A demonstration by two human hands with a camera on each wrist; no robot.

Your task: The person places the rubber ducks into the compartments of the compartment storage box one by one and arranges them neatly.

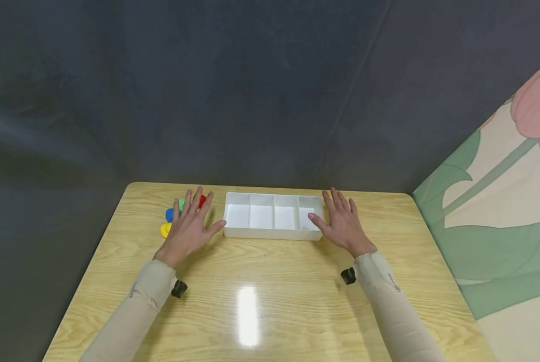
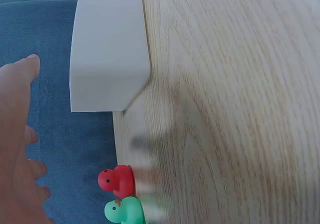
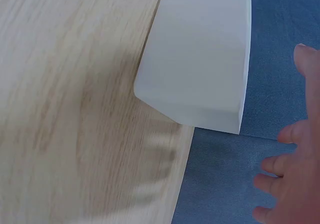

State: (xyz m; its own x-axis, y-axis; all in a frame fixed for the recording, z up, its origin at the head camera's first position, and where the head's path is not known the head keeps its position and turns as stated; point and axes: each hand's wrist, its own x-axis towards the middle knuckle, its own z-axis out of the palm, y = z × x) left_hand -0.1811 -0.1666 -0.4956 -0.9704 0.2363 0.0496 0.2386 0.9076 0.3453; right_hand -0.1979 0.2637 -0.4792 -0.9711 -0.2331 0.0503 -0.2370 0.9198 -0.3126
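A long white tray [image 1: 270, 234] with several compartments in a row lies near the far edge of the wooden table. My left hand [image 1: 188, 234], fingers spread and straight, hovers just left of the tray and partly covers a cluster of small rubber ducks. In the left wrist view a red duck [image 2: 117, 180] and a green duck [image 2: 125, 211] show below the tray's end. Blue [image 1: 169, 215] and yellow [image 1: 165, 230] pieces sit beside them, partly behind that hand. Over the tray's right end, my right hand [image 1: 344, 226] is stretched out, holding nothing, its thumb overlapping the last compartment.
The wooden table [image 1: 288, 281] has a bright light reflection near its front. Dark cloth [image 1: 252, 100] hangs behind the far edge, and a flower-patterned cloth [image 1: 505, 241] lies along the right side.
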